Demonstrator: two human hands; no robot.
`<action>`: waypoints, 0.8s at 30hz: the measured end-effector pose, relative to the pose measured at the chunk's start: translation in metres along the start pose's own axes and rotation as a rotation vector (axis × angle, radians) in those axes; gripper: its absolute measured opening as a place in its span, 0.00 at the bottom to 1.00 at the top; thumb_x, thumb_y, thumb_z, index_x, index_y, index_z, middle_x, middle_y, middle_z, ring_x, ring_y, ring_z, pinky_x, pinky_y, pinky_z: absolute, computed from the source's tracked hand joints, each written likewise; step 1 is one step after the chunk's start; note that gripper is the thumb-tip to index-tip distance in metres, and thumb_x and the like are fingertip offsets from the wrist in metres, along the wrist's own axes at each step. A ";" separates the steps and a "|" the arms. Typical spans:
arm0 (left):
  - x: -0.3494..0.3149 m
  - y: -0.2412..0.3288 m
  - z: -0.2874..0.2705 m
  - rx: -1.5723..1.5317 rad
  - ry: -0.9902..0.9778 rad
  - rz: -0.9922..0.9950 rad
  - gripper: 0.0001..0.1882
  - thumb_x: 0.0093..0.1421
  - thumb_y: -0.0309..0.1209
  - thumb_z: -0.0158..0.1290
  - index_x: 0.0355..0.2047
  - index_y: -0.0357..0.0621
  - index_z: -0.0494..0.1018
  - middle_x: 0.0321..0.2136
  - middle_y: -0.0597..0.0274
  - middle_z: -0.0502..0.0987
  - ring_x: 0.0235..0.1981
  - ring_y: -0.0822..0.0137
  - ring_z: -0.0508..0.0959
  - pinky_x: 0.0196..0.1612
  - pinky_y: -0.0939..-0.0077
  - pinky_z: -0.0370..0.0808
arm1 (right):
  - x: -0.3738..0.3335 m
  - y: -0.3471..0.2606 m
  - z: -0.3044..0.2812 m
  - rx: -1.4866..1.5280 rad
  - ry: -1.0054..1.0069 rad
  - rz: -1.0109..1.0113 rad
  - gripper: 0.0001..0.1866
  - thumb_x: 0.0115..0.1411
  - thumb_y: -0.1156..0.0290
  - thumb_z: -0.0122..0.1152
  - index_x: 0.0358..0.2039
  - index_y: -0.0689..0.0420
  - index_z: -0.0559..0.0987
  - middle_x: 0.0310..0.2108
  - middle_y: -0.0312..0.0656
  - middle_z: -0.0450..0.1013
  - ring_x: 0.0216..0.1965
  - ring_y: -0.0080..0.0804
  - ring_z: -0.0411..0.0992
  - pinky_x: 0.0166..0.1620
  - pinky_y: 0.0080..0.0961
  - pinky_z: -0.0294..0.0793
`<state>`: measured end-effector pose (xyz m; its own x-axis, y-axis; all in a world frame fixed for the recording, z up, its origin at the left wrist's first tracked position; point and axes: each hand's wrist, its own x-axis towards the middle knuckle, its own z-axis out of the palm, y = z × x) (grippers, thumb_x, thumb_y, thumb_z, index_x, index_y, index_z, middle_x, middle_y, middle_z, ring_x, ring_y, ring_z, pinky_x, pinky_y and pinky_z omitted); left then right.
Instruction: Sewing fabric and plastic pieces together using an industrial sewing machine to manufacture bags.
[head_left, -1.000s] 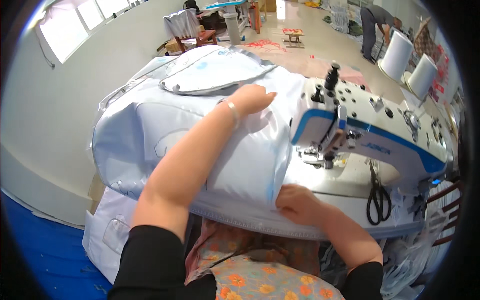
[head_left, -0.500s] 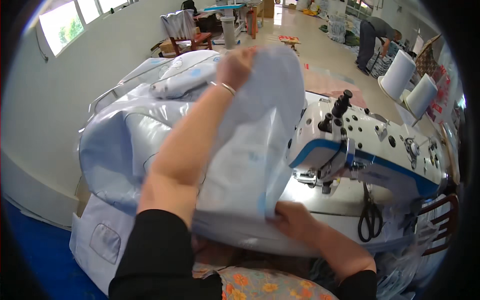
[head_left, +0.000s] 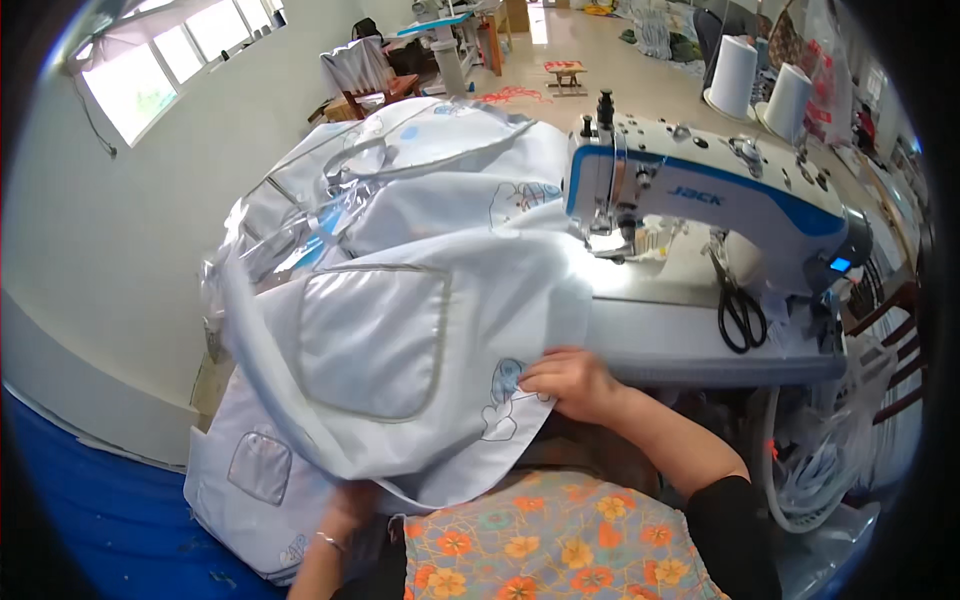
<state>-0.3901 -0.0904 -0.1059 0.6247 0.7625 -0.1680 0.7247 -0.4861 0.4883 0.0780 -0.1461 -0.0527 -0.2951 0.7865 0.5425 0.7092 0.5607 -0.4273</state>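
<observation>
A large, shiny pale blue-white sheet (head_left: 490,310) with printed cartoon drawings lies spread over the sewing table. A square piped pocket (head_left: 375,340) faces up on it. My right hand (head_left: 575,383) closes on the sheet's near right edge, beside a small blue drawing. Low at the front, my left hand (head_left: 350,505) reaches under the sheet's folded near edge; its fingers are hidden. To the right stands a white and blue sewing machine (head_left: 740,185), its lamp lighting the needle area. The sheet's far right part lies close to the needle.
Black scissors (head_left: 740,315) lie on the machine bed. Two white thread cones (head_left: 735,78) stand behind the machine. Clear plastic (head_left: 820,480) hangs at the lower right. More bunched material (head_left: 400,150) fills the table's far left. A small stool (head_left: 566,75) stands beyond.
My left hand has come down from high above the table to the front edge. The raised sheet now lies flatter, pocket showing. My view has shifted; the stooping person is mostly hidden.
</observation>
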 end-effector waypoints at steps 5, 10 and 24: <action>0.058 -0.232 0.146 -0.125 0.288 0.547 0.28 0.68 0.36 0.47 0.67 0.43 0.60 0.67 0.49 0.62 0.69 0.51 0.58 0.72 0.54 0.52 | -0.014 -0.036 0.010 -0.144 -0.007 -0.030 0.20 0.44 0.79 0.67 0.42 0.52 0.82 0.46 0.36 0.80 0.46 0.35 0.79 0.55 0.41 0.76; 0.062 -0.163 0.091 0.181 0.222 0.434 0.27 0.67 0.36 0.49 0.65 0.44 0.65 0.66 0.48 0.64 0.69 0.49 0.60 0.72 0.53 0.52 | -0.025 -0.048 0.000 0.056 0.186 0.146 0.18 0.54 0.79 0.63 0.46 0.52 0.82 0.48 0.38 0.80 0.52 0.37 0.77 0.60 0.44 0.71; 0.055 0.204 -0.088 -0.834 -0.376 0.420 0.22 0.60 0.27 0.50 0.54 0.31 0.73 0.60 0.46 0.70 0.61 0.56 0.70 0.65 0.67 0.62 | -0.039 -0.028 0.013 0.162 0.070 0.220 0.15 0.56 0.75 0.64 0.45 0.53 0.82 0.46 0.39 0.81 0.53 0.38 0.76 0.64 0.45 0.67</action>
<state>-0.2334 -0.1107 0.0598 0.9384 0.3441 -0.0332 0.0792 -0.1206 0.9895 0.0612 -0.1889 -0.0710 -0.0964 0.8773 0.4701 0.6379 0.4170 -0.6474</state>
